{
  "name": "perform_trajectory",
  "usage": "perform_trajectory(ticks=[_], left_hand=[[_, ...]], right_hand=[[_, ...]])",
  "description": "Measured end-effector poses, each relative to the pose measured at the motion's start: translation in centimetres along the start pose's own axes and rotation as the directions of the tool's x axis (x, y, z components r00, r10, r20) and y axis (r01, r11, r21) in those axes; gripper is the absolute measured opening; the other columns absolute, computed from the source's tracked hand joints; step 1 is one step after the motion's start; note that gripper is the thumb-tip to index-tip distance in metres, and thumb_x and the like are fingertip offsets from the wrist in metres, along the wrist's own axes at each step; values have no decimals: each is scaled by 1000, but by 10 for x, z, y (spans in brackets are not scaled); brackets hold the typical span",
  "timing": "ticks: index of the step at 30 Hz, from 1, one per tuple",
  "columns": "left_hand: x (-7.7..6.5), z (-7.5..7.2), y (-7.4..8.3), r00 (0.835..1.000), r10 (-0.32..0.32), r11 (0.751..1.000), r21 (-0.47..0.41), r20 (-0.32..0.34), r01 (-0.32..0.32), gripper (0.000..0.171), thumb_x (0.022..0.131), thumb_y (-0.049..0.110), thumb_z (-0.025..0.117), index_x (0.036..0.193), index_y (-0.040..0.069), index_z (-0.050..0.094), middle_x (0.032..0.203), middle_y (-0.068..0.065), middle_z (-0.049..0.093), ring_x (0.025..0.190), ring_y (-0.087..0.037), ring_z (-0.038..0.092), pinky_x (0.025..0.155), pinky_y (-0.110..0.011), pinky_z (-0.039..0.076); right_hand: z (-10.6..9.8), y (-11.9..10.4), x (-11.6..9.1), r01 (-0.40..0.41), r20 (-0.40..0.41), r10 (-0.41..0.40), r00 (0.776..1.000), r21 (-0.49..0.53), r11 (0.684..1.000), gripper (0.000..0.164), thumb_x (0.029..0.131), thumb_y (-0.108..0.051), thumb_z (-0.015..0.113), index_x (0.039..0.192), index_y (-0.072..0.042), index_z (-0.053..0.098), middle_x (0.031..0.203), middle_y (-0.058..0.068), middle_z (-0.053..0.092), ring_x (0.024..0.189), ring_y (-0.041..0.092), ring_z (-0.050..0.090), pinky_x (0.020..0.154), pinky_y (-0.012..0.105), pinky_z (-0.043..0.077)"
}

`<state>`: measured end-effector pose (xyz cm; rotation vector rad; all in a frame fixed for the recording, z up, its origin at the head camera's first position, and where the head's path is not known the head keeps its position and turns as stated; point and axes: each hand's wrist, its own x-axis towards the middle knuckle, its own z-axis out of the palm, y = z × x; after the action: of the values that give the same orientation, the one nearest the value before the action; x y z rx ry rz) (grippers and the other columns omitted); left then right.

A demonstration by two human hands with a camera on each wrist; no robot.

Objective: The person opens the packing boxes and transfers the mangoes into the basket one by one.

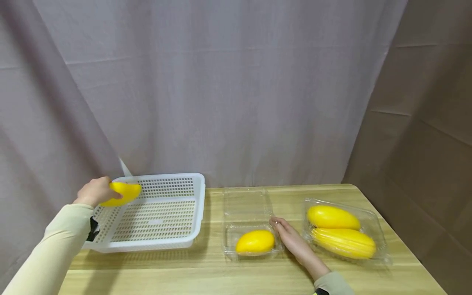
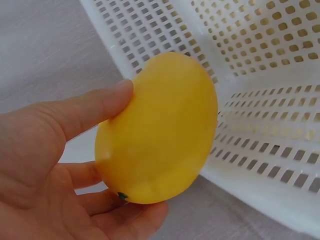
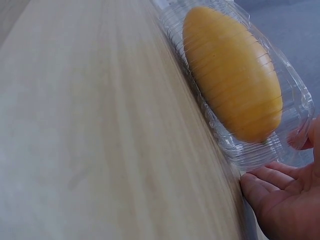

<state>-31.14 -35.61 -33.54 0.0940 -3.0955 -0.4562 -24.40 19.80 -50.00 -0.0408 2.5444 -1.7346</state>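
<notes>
My left hand (image 1: 96, 191) grips a yellow mango (image 1: 125, 193) above the left side of a white slotted basket (image 1: 155, 246). In the left wrist view, thumb and fingers lie on either side of the mango (image 2: 160, 130), and a small green mark shows at its lower end. At the table's middle stands an open clear plastic clamshell box (image 1: 246, 200), its lid folded back, with another mango (image 1: 255, 242) inside. My right hand (image 1: 293, 239) is at the box's right side; in the right wrist view, its thumb and fingers (image 3: 270, 182) hold the box's edge.
To the right, a larger clear plastic box (image 1: 381, 233) contains two yellow mango-like fruits (image 1: 344, 243) side by side. The wooden table (image 1: 221, 282) ends at a grey curtain (image 1: 236, 102) behind, with a brown cloth (image 1: 424, 164) on the right.
</notes>
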Motion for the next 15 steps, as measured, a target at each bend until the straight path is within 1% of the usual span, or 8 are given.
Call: perform_trajectory(ticks=[5,11,15], left_hand=[[3,5,2,999,-19,1000,2,32,19,52,82,24,78,109,-16,57,90,-26,63,79,-38,56,71,-52,47],[3,12,-3,993,-63,998,28,95,60,56,83,29,76,109,-18,59,89,-25,63,78,-37,56,70,-52,48],[4,18,-6,992,-65,998,29,112,62,60,84,33,76,110,-18,59,89,-24,62,79,-37,55,71,-51,48]], right_hand=[[0,1,-1,-4,-5,4,1000,-1,1000,53,108,-34,43,147,2,45,151,23,45,140,44,39,116,57,30],[1,1,0,-15,-13,15,1000,0,1000,52,107,-34,45,145,1,48,150,23,46,141,43,38,115,57,32],[1,0,-1,-11,-22,11,1000,-8,1000,52,107,-35,46,145,1,48,150,24,46,140,43,39,114,56,34]])
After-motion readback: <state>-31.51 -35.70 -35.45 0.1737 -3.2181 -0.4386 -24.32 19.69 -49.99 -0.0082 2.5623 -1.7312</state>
